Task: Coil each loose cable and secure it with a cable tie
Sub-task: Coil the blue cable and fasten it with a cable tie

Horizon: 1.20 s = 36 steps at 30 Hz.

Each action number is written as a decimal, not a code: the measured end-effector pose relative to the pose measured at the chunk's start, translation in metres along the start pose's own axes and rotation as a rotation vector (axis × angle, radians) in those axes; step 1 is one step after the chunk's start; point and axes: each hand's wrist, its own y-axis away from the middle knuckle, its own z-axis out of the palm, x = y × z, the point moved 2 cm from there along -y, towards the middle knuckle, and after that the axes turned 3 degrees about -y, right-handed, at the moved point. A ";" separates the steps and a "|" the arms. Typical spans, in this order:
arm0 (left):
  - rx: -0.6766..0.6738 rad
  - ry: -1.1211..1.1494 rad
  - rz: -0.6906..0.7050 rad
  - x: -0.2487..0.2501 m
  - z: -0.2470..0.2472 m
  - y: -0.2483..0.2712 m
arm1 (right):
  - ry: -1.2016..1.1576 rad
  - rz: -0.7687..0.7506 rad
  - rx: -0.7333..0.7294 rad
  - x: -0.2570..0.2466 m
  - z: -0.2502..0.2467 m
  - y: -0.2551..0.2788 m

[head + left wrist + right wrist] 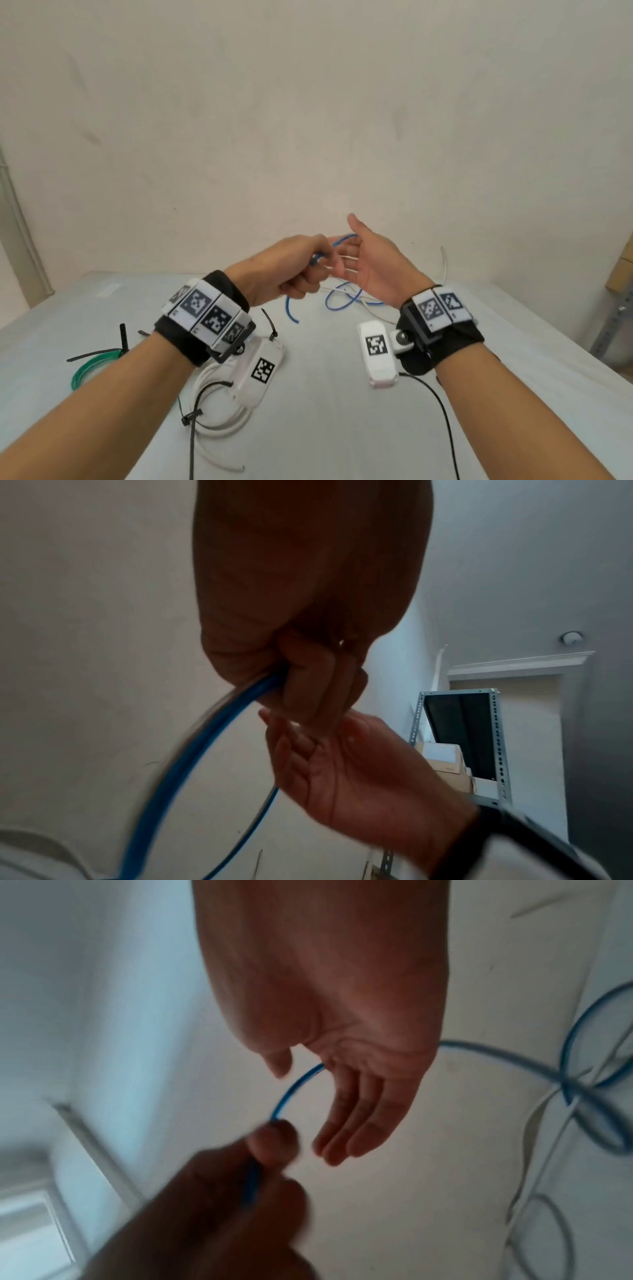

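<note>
Above the middle of the table [342, 428], both hands are raised clear of the surface. The left hand [294, 270] is curled tight round the blue cable [342, 301], pinching a short arc of it. The right hand [373, 263] is spread flat beside it with straight fingers [346, 1131], gripping nothing, though the arc passes behind its palm. Most of the blue cable trails down to the surface toward the far edge, where its loops lie crossed with a thin white cable [370, 308].

That crossing looks like the main risk: drawing in more blue could drag the white one along or pull a knot. With only one hand gripping, the springy arc might also flick out and undo the loop.

Near the left edge a green coil [92, 368] lies already tied, and a white coil [219, 411] with a black tie [190, 418] sits toward the near edge. I see no containers anywhere on the table.
</note>
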 end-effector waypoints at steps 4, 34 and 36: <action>-0.066 -0.186 -0.026 -0.003 0.002 0.018 | -0.076 0.027 0.129 -0.026 0.000 0.007; 0.231 -0.787 0.056 -0.035 -0.053 -0.006 | 0.419 -0.361 -0.044 -0.047 -0.001 0.038; 0.254 -0.887 0.075 -0.035 -0.050 -0.010 | 0.377 -0.441 -0.030 -0.058 -0.002 0.043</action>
